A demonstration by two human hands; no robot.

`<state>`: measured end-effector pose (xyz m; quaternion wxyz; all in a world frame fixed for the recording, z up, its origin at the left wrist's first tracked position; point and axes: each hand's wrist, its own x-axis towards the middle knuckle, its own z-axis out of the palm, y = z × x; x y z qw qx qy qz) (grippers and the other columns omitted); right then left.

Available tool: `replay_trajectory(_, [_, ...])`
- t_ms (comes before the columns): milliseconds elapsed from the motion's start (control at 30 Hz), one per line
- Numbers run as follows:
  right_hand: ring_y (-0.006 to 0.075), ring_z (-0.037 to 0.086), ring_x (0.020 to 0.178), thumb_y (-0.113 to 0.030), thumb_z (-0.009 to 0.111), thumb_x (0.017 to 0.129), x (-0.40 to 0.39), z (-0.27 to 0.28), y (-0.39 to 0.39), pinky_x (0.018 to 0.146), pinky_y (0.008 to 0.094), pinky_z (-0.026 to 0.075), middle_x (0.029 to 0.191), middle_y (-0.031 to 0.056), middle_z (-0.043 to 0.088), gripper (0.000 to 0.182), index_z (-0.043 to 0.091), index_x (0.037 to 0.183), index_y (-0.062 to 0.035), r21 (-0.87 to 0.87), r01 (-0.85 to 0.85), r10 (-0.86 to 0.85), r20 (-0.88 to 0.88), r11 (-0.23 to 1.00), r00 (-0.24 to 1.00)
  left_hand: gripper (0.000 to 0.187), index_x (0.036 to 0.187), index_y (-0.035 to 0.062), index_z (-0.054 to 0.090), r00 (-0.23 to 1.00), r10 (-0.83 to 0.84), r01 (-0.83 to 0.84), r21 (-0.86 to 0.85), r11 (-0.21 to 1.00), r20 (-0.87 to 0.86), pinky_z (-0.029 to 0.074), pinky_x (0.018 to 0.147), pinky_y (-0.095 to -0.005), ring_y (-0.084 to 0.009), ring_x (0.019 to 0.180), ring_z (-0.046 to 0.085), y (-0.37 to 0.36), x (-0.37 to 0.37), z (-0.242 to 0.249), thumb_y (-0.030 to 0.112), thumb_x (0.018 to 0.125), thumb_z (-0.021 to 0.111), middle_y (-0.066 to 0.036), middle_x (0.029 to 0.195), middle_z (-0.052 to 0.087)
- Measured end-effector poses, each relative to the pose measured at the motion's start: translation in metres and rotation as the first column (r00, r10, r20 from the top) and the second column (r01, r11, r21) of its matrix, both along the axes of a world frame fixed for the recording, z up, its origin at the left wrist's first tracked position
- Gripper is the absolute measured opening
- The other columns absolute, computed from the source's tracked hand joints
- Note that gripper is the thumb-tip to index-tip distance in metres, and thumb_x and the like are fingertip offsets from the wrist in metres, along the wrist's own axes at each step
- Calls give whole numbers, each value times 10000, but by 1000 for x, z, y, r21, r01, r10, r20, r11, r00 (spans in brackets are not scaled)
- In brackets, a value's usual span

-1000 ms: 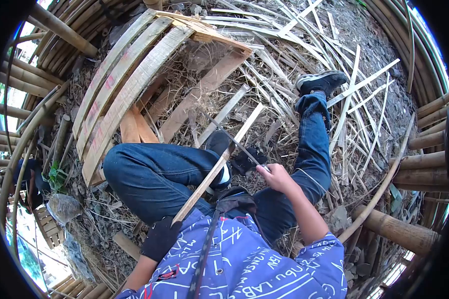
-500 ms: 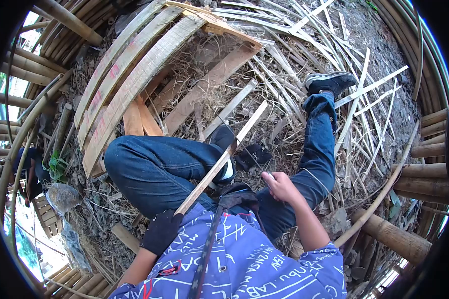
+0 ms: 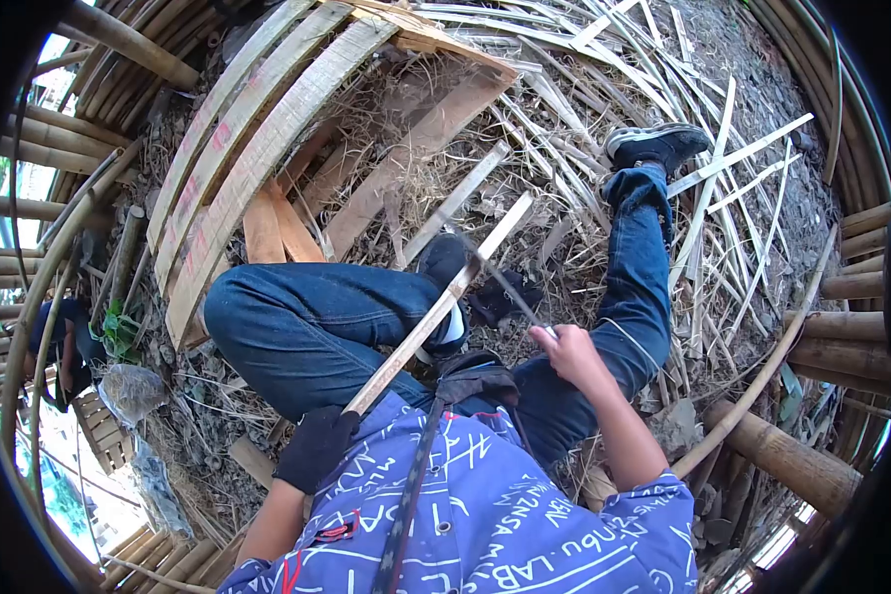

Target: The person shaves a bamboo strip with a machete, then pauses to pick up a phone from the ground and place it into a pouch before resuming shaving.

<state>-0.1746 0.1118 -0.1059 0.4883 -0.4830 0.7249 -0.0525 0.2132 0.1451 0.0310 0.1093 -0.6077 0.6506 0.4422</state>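
My left hand (image 3: 317, 447), in a black glove, is closed around the lower end of a flat bamboo strip (image 3: 406, 352) near my waist. The strip slants up and to the right, passing over my bent leg and my shoe. My bare right hand (image 3: 570, 356) is closed on the handle of a long, thin-bladed knife (image 3: 513, 289), the handle mostly hidden in my fingers. The blade points up and left, and it crosses the strip in this view near a darker band on the wood.
A slatted wooden crate (image 3: 267, 158) stands at the upper left. Loose bamboo strips (image 3: 604, 69) and shavings litter the ground ahead and right. Thick bamboo poles (image 3: 787, 457) lie at the right. Another person (image 3: 61, 342) is at the far left.
My right hand has moved slightly up and to the right with the knife, and more of the blade's flat shows. My left hand and the strip have barely shifted.
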Motion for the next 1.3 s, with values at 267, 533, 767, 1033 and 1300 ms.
replay_trajectory(267, [209, 586, 433, -507, 551, 930, -7, 8, -11, 417, 345, 469, 537, 115, 574, 578, 571, 712, 28, 145, 181, -181, -14, 973, 983, 241, 866, 1, 633, 994, 76, -73, 40, 997, -73, 484, 644, -400, -310, 708, 649, -4, 8, -8, 205, 898, 511, -199, 752, 638])
replay_trajectory(533, [129, 532, 409, -489, 526, 951, -9, 12, -11, 376, 288, 424, 537, 41, 533, 542, 528, 684, -18, 245, 81, -124, 169, 966, 978, 274, 856, 8, 655, 962, 273, -266, 247, 932, 8, 475, 608, -388, -283, 635, 627, -14, 7, -4, 216, 899, 483, -185, 728, 640])
replay_trajectory(767, [128, 529, 411, -503, 515, 952, -9, 9, -17, 373, 286, 420, 539, 42, 525, 563, 522, 676, -13, 283, 125, -176, 163, 951, 971, 279, 1134, 130, 623, 951, -276, 287, -74, 955, 137, 496, 562, -445, -318, 624, 627, -5, 24, -21, 211, 874, 563, -154, 696, 607])
replay_trajectory(1033, [138, 542, 432, -527, 538, 929, -9, 4, -15, 397, 294, 444, 569, 56, 548, 579, 564, 732, 16, 274, 110, -165, 185, 955, 969, 293, 890, -8, 692, 936, 315, -345, 238, 908, 155, 507, 518, -374, -245, 516, 621, -31, -2, -23, 278, 875, 630, -139, 626, 634])
replay_trajectory(1300, [133, 532, 424, -514, 545, 929, -7, 0, -15, 377, 296, 430, 564, 49, 536, 547, 557, 730, -4, 265, 126, -181, 195, 956, 964, 338, 782, -30, 672, 909, 413, -403, 359, 842, 54, 452, 454, -287, -133, 479, 573, -40, 1, -34, 300, 857, 677, -73, 622, 633])
